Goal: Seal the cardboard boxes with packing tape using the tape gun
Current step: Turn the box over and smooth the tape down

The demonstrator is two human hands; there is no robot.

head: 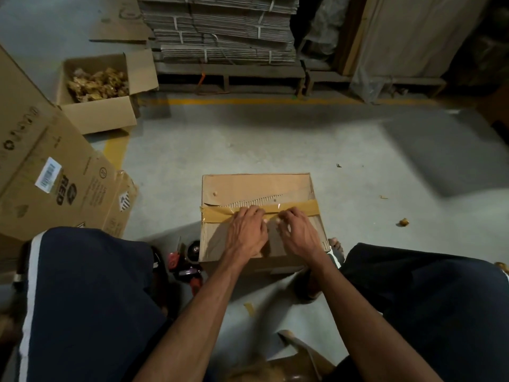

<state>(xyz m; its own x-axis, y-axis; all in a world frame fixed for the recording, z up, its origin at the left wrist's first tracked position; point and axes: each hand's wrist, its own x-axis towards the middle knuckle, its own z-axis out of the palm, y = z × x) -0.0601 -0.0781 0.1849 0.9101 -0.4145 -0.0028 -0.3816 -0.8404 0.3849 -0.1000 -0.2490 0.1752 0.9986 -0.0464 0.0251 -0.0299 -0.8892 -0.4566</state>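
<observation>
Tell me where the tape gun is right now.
In the head view the tape gun lies on the floor, left of the box, beside the person's left knee; neither hand holds it.

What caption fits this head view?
Both hands press brown tape onto a closed cardboard box; tape gun lies beside it.

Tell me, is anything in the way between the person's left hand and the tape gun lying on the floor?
Nothing visible blocks it. The tape gun lies on the floor against the cardboard box's left side, beside the person's left leg. The left hand rests on the tape strip atop the box, with open space between.
</observation>
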